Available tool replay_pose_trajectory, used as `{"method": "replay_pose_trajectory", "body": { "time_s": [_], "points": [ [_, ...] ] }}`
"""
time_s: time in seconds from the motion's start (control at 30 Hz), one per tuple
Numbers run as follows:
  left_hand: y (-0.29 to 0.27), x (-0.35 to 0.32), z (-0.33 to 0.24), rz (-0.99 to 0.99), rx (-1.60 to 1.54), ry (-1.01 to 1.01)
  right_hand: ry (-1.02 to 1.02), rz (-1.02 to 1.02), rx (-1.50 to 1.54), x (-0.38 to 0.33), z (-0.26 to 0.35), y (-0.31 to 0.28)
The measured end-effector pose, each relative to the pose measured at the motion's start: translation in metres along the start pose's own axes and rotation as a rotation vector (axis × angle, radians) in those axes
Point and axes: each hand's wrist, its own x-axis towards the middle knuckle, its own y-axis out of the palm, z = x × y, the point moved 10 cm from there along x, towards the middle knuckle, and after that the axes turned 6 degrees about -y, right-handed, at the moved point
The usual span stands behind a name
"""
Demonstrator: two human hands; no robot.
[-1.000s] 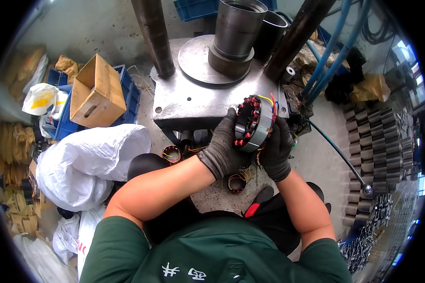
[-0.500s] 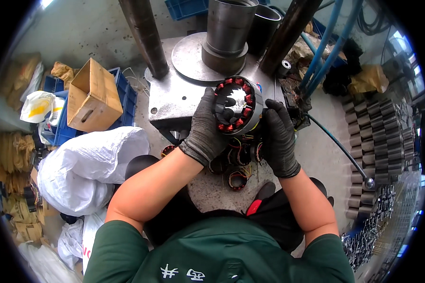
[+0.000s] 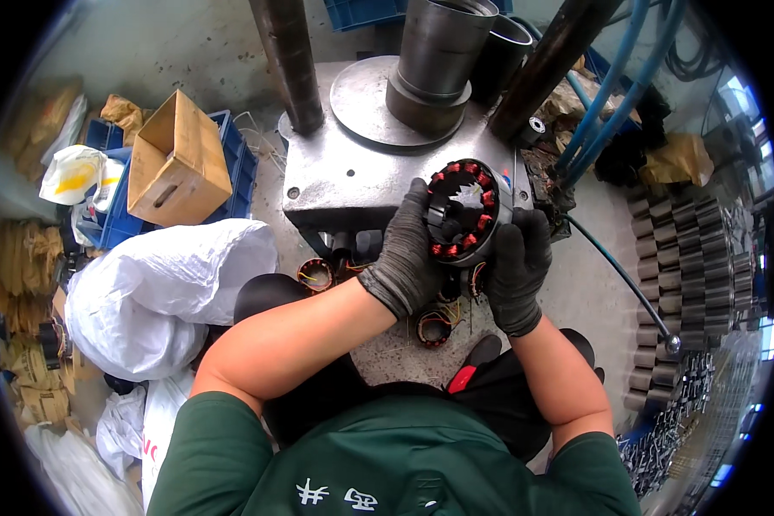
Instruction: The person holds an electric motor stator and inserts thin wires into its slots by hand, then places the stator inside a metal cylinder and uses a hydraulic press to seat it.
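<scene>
In front of the press table I hold a motor stator (image 3: 488,215), a round grey metal housing with a ring of red copper windings showing at its upward-facing open end. My left hand (image 3: 406,258), in a dark grey knitted glove, is closed around its left side, with the thumb up along the rim. On the other side my right hand (image 3: 519,271), gloved alike, grips the lower right of the housing. The stator is tilted, and its underside is hidden. Below my hands, several wound stator cores (image 3: 433,327) with loose coloured wires lie on the floor.
A steel press table (image 3: 318,176) carries a metal cylinder (image 3: 439,52) on a round plate, between two dark columns. Left are a cardboard box (image 3: 181,168), blue crates and a white sack (image 3: 159,292). Stacked metal cylinders (image 3: 692,258) and a ball-ended lever (image 3: 672,344) are on the right.
Both hands have brought the stator right and a little nearer to me, turning it slightly. The right hand's fingers have shifted lower on the housing. The whole view has swung slightly.
</scene>
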Motion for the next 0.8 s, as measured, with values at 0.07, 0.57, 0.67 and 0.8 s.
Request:
{"method": "replay_pose_trajectory", "body": {
  "time_s": [0.07, 0.57, 0.67, 0.8],
  "points": [
    [0.008, -0.01, 0.003, -0.045, 0.023, -0.016, 0.004, 0.003, 0.043, 0.0, -0.008, -0.003],
    [0.002, -0.007, 0.001, -0.074, -0.104, -0.04, -0.704, 0.228, -0.826, -0.003, 0.026, 0.014],
    [-0.003, -0.007, -0.027, -0.15, 0.055, 0.104, -0.145, 0.127, -0.355, 0.018, -0.001, -0.005],
    [0.019, -0.015, -0.059, -0.045, 0.21, 0.335, 0.342, 0.049, 0.043, 0.021, -0.018, -0.015]
  ]
}}
